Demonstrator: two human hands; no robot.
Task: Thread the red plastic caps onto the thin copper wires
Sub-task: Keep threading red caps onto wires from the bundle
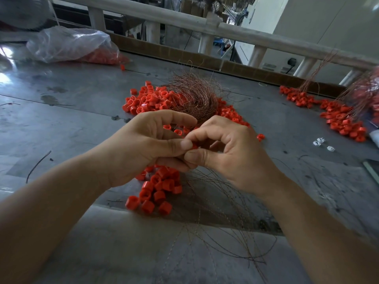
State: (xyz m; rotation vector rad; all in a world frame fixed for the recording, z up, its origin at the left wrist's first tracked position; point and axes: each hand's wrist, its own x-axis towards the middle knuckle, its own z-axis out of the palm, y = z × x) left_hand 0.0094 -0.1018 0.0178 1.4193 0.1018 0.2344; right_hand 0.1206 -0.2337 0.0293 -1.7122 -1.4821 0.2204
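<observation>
beneath the wire tangle [194,97], loose red caps [147,99]

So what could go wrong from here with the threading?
1. The red cap, barely visible in the pinch between left hand and right hand, could slip into the cap pile below.
2. Loose copper wires fan under the right wrist across the table; a forearm could snag them.

A stained grey counter [71,124] ends at a brown cardboard strip [246,68]. Behind it runs a white railing [164,16] on round posts, with a pale wall [317,23] at right. Light glares off the counter's left edge.
</observation>
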